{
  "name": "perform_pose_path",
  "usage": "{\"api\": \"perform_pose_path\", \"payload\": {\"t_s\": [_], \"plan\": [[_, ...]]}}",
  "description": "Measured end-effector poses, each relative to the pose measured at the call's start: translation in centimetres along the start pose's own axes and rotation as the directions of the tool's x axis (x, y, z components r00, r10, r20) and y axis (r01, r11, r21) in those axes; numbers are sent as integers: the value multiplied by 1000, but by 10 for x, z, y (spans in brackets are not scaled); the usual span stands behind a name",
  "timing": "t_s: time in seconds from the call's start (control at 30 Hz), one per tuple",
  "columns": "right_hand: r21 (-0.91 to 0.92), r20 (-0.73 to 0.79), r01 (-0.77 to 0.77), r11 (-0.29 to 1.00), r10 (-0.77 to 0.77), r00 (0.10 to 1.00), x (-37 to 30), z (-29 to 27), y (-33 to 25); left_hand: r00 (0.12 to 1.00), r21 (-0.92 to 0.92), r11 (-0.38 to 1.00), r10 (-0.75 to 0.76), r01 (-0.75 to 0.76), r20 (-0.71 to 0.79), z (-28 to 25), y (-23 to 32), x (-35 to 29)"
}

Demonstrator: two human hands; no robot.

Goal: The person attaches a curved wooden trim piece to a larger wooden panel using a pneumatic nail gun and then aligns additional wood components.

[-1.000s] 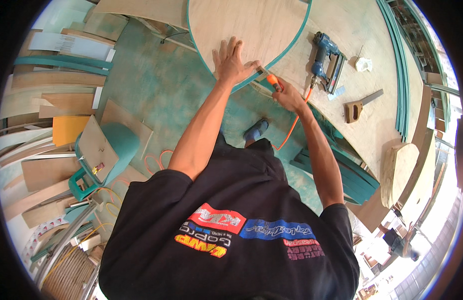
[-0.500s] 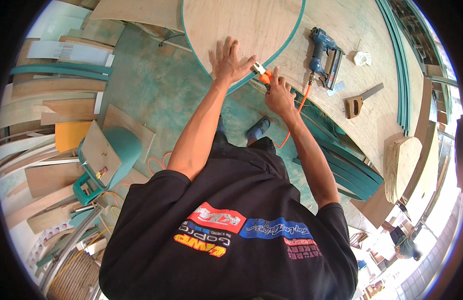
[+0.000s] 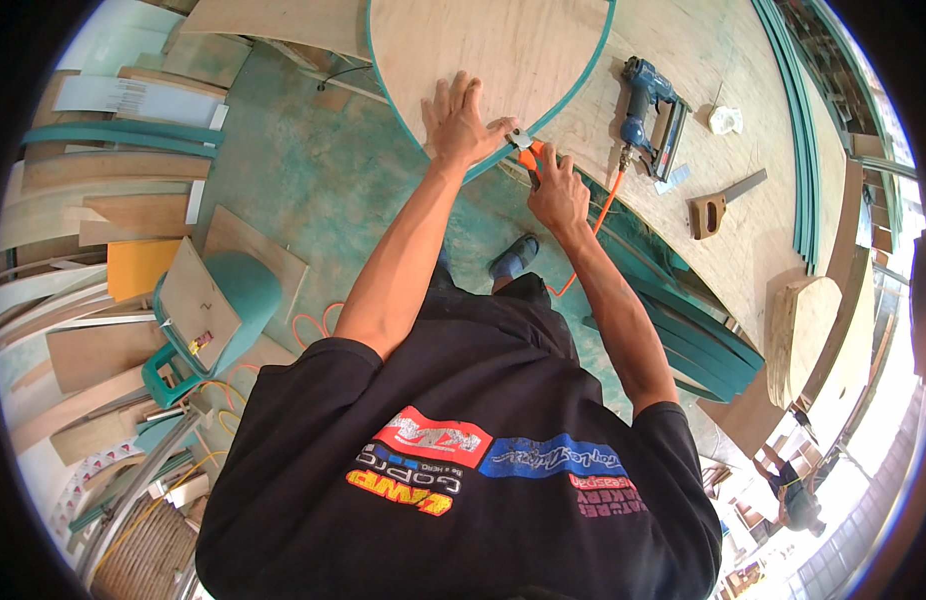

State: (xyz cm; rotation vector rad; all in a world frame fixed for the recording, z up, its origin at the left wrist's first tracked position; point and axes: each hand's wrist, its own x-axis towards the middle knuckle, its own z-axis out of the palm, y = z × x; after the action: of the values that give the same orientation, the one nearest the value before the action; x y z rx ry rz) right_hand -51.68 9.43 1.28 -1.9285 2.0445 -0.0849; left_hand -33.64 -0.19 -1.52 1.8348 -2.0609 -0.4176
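My left hand (image 3: 457, 128) lies on a rounded plywood panel (image 3: 513, 60), fingers stretched out, its thumb reaching close to a pair of pliers. The panel is edged with a green strip (image 3: 573, 95). In my right hand (image 3: 560, 196) are the orange-handled pliers (image 3: 528, 150), gripped by the handles. Their metal jaws rest at the panel's near edge, over the green strip. Whether the jaws bite on anything is too small to tell.
On the workbench (image 3: 723, 185) to the right lie a nail gun (image 3: 646, 110) with an orange air hose (image 3: 607, 208), a handsaw (image 3: 721, 205) and long green strips (image 3: 795, 130). A green bin (image 3: 245, 300) stands left. A person (image 3: 798, 495) is at far lower right.
The pliers' head has turned and shifted slightly, and my right fingers have closed further round the handles. My left hand stays on the panel. The person at lower right shows more fully.
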Motion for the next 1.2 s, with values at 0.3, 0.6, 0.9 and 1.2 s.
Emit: {"api": "perform_pose_path", "payload": {"t_s": [0.3,0.6,0.9,1.2], "plan": [[110,156,71,991,-88,984,9,-26,15,999,22,999,-36,36,33,-2,3,1],[178,265,137,975,-181,947,28,-31,34,987,38,996,-86,82,133,-15,12,7],[108,240,96,990,-120,963,23,-25,29,981,83,994,-89,75,171,-22,17,9],[-115,39,-24,993,29,999,5,-17,0,982,69,992,-112,102,155,-21,19,7]]}}
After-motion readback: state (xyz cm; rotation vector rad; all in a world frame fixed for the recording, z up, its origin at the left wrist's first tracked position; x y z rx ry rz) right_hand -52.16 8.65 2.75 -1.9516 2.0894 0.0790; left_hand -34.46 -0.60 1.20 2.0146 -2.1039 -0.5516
